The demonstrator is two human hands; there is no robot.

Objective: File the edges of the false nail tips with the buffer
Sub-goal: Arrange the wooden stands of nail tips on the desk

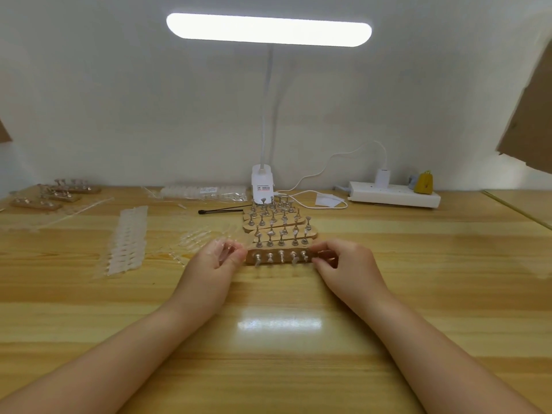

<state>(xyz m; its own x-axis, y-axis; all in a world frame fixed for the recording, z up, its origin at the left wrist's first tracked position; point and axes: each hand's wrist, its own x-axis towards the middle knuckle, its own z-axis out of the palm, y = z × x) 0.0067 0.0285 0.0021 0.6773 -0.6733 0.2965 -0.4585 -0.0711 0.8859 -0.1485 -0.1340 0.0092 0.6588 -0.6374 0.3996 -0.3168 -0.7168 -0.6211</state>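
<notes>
A glossy, pale wooden worktop [298, 369] with broad plank grain runs to a plain white wall. A white clip-on desk lamp [263, 180] stands at the back centre, its long bright light bar [268, 29] glowing overhead and mirrored as a pale patch on the wood. To its right lies a white power strip [394, 197] with a white plug and cable, and a small yellow bag-shaped object [424, 182] beside it. Brown cardboard [528, 115] leans in at the right edge.

Along the back left sit a few small wooden stands [56, 194] and a clear packet of false nail tips [203, 191]. Nearer, a long clear strip of false nail tips [127, 240] lies flat left of centre. A thin black-handled tool [221, 209] rests in front of the lamp.

At the centre, several wooden bar holders with rows of metal pegs [277, 225] lie stacked one behind another. The nearest wooden peg holder [280, 257] sits between both hands.

Both bare forearms reach in from the bottom corners. The left hand [221, 258] has its fingers curled and pinches what seems to be a clear false nail tip [230, 249], just beside the holder's left end. The right hand [337, 259], fingers curled, grips the holder's right end.
</notes>
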